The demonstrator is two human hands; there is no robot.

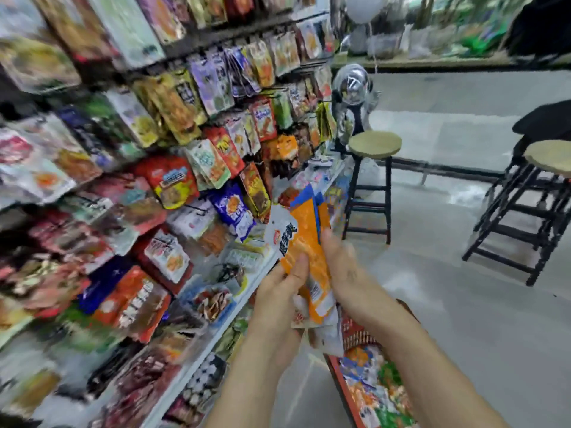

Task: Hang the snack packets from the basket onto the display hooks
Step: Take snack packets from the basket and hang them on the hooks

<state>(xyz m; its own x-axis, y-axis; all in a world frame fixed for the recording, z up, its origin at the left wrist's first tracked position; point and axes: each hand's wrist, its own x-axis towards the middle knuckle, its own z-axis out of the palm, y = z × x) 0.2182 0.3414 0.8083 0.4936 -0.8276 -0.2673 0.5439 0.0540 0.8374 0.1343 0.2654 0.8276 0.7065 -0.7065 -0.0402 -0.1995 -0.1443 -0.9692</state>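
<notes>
Holding a fanned bunch of orange-and-white foil snack packets (304, 257) at mid-scene, just right of the crowded display wall, the left hand (279, 291) pinches the front packet under its thumb. The right hand (343, 270) closes its grip round the bunch's right edge. The red plastic basket (336, 375) sits below the forearms at near right, with more packets in it.

The risk, I judge, is that the slick foil lets a packet slide out of the fan while one is peeled off. A punched hole could also miss a thin black wire hook (324, 101), since the hooks are blurred and mostly hidden. The hung packets overlap tightly, so an incoming one could knock its neighbours.

Open floor lies to the right, out to the far round wooden-topped black stool (374, 145). The white shelf edge (197, 356) bounds the left.
</notes>
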